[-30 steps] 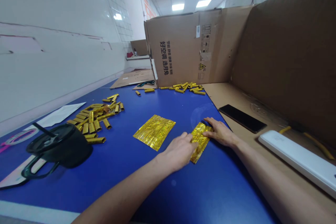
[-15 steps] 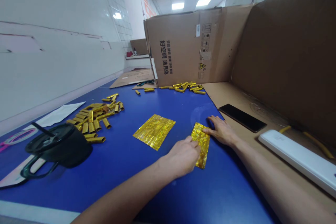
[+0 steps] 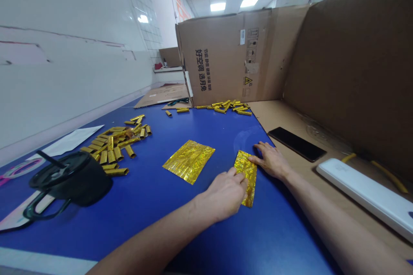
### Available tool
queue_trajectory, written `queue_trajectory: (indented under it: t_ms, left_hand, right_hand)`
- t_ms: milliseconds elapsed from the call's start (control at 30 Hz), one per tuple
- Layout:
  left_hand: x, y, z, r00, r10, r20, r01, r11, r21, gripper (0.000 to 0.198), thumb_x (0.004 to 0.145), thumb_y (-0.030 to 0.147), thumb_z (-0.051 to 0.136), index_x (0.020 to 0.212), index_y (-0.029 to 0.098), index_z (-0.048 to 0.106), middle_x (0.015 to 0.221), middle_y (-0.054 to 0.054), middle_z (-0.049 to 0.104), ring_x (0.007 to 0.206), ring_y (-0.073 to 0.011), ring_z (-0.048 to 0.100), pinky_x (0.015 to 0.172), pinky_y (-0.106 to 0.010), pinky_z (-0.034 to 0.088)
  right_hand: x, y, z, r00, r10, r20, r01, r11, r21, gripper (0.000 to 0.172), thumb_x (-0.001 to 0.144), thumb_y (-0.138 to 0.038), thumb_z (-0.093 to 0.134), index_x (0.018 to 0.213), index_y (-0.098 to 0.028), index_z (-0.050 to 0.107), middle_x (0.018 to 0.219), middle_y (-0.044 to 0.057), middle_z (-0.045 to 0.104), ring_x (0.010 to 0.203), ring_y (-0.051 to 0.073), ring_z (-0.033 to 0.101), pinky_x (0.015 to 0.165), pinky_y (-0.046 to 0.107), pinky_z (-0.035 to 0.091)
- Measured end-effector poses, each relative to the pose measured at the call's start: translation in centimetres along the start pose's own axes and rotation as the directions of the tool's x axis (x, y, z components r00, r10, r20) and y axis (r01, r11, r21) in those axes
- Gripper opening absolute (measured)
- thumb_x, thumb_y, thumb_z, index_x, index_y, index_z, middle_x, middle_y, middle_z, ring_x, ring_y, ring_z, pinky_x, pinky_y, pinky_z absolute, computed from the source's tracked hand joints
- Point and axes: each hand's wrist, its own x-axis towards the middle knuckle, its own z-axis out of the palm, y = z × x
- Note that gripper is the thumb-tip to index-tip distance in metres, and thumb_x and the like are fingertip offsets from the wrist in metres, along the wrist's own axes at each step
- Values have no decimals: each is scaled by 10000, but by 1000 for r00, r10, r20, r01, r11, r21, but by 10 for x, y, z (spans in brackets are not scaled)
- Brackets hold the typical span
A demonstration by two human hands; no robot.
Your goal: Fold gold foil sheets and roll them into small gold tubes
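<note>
A narrow, folded-looking sheet of gold foil paper (image 3: 251,180) lies flat on the blue table between my hands. My left hand (image 3: 227,193) rests on its left edge, fingers curled and closed against the foil; what is under the fingertips is hidden. From the other side my right hand (image 3: 272,161) lies low, palm down with its fingers apart, and its thumb touches the upper part of the same sheet. Left of these, a wider gold foil sheet (image 3: 189,162) lies flat, slightly creased, with neither hand on it.
Small gold foil tubes (image 3: 111,155) are heaped at left, with more tubes (image 3: 226,105) by the cardboard box (image 3: 222,60). A dark lidded mug (image 3: 77,180) stands near left. On cardboard at right lie a black phone (image 3: 297,142) and a long white device (image 3: 364,197).
The hands and the foil sheets stay almost in place. The whole view has shifted very slightly.
</note>
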Motion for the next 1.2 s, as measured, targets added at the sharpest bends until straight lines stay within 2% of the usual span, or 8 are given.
queue_trajectory:
  t_ms: [267,533,733,933,1033,1100,1200]
  left_hand:
    - [0,-2,0,1000,16,-1,-16,1000,11,263,832,257,393,1015,141,541,1028,-76,579,860,-219,476,681,-308,411]
    - [0,-2,-3,1000,18,1,-18,1000,-10,257,820,268,416,1003,142,546,1037,-67,582,855,-219,469,709,-305,410]
    - [0,-1,-5,1000,16,21,-15,1000,-21,278,819,264,416,1066,177,511,1039,-64,578,875,-220,465,698,-305,402]
    - [-1,0,-7,999,8,40,-8,1000,-2,321,828,347,414,1096,194,500,1064,-66,560,912,-229,458,713,-316,405]
    - [0,4,-6,999,-12,45,12,1000,14,331,839,364,393,1098,187,501,1080,-65,549,932,-233,456,722,-321,415]
    - [1,6,-4,998,-36,42,35,999,27,332,843,350,387,1103,174,496,1084,-70,544,959,-234,450,728,-320,421]
    - [2,10,0,998,-51,27,49,998,46,324,835,311,413,1101,145,493,1066,-80,551,1021,-240,421,753,-319,422]
  right_hand:
    - [2,4,4,1000,-4,-23,5,1000,27,615,769,-584,383,1213,-162,443,1331,156,373,1240,312,280,967,498,253]
    - [-2,0,1,1000,6,-24,-6,1000,6,671,762,-628,339,1219,-145,431,1333,154,372,1244,300,276,979,462,248]
    - [-2,-3,-2,1000,7,-8,-7,1000,4,676,769,-625,330,1210,-125,443,1330,168,370,1238,311,283,976,470,249]
    - [-4,-5,-4,1000,9,-20,-9,1000,-4,658,786,-601,319,1217,-119,438,1317,177,386,1230,312,298,968,477,258]
    - [-8,-12,-5,998,16,-65,-16,1000,-2,729,762,-624,336,1284,-115,348,1364,187,301,1262,307,228,969,501,241]
    - [-11,-21,-5,996,-45,-77,45,999,-8,804,731,-652,357,1331,-126,263,1410,173,190,1289,298,136,982,517,198]
    - [-15,-34,-3,984,-177,9,177,984,-6,797,738,-649,332,1358,-164,201,1435,130,108,1302,278,52,995,527,144]
